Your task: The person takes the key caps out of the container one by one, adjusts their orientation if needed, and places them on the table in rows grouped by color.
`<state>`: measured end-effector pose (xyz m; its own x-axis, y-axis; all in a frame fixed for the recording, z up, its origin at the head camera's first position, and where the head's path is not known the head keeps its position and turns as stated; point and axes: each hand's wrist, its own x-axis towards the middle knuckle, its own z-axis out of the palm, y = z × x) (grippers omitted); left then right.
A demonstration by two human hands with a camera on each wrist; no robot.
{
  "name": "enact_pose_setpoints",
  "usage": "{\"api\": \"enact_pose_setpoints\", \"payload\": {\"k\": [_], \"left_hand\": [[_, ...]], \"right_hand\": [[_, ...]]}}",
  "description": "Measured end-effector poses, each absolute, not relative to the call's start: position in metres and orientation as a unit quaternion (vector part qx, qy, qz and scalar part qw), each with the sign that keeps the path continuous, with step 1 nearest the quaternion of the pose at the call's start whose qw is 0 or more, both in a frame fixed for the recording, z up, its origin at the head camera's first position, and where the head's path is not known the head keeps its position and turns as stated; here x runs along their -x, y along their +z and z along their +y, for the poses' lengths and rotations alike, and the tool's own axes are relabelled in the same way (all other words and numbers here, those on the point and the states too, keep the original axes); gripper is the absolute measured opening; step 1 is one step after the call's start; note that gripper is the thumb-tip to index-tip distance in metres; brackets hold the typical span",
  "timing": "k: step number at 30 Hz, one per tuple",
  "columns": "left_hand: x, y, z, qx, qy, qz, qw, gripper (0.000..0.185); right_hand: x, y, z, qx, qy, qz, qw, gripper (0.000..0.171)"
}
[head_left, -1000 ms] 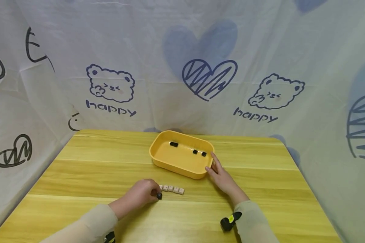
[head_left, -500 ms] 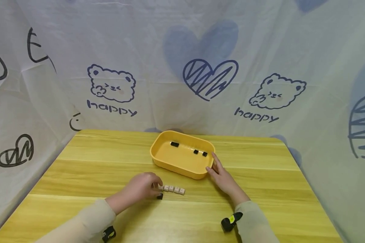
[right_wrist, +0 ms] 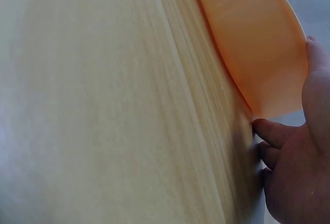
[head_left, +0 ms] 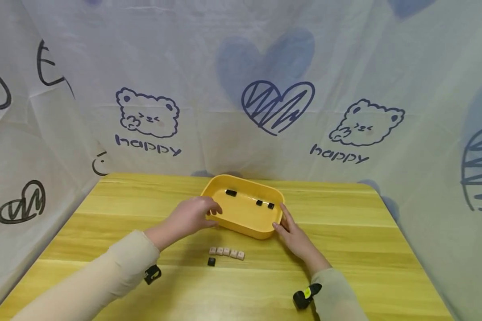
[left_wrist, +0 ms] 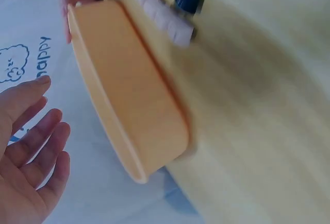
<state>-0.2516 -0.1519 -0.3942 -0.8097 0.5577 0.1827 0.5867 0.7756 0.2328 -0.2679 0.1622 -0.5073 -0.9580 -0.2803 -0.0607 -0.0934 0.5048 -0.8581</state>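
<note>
My left hand (head_left: 190,216) is over the near left rim of a yellow plastic tray (head_left: 245,229), its fingers loosely bent and apart. Nothing shows between them in the left wrist view. At the tray's right end my right hand (head_left: 299,240) holds the corner, one digit at the rim and other fingers against the outer wall (right_wrist: 258,64). Inside the tray lie a longer black keycap (head_left: 231,193) and two small black ones (head_left: 271,206). In front of it, several white keycaps (head_left: 226,252) form a row, with a single black keycap (head_left: 211,261) just nearer me.
The tray and keycaps rest on a yellow wood-grain table (head_left: 345,249). A white cloth (head_left: 209,133) printed with hearts and bears hangs behind the table and at its sides. Black straps (head_left: 307,295) sit at both wrists.
My left hand has let go of the single black keycap, risen, and moved away from me to the tray's left rim. The keycap stays by the white row. My right hand remains at the tray.
</note>
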Motion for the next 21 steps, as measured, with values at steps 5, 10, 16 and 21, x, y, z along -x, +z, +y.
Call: {"api": "enact_pose_setpoints", "payload": {"k": [5, 10, 16, 21], "left_hand": [[0.278, -0.384, -0.148, 0.322, -0.126, -0.938, 0.023, 0.025], [0.309, -0.378, -0.144, 0.36, -0.086, -0.929, 0.01, 0.024], [0.335, -0.377, -0.138, 0.373, -0.034, -0.927, -0.02, 0.026], [0.35, -0.388, -0.131, 0.368, -0.02, -0.928, -0.049, 0.023]], "right_hand": [[0.266, -0.508, 0.163, 0.111, -0.478, 0.866, 0.095, 0.077], [0.266, -0.509, 0.162, 0.108, -0.477, 0.868, 0.09, 0.076], [0.264, -0.51, 0.161, 0.109, -0.471, 0.87, 0.096, 0.075], [0.265, -0.509, 0.162, 0.106, -0.479, 0.867, 0.089, 0.076]]}}
